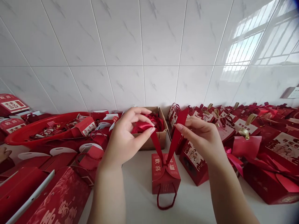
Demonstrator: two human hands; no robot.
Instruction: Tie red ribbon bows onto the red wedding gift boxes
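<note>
Red cardboard box with rope handle (166,179) sits on the white counter (137,189); above it, left hand (128,133) and right hand (203,137) each pinch one tail of its red satin ribbon (173,144). Even, gentle tension should keep both tails untwisted.

In front of me, the white tabletop (137,186) bore a small red gift box (166,177), its rope handle (166,208) towards me, and an open cardboard carton (147,144) behind it. On my left stood a red basin (17,137) and red cartons (56,199); on my right, red printed boxes (196,158) crowded together.
</note>
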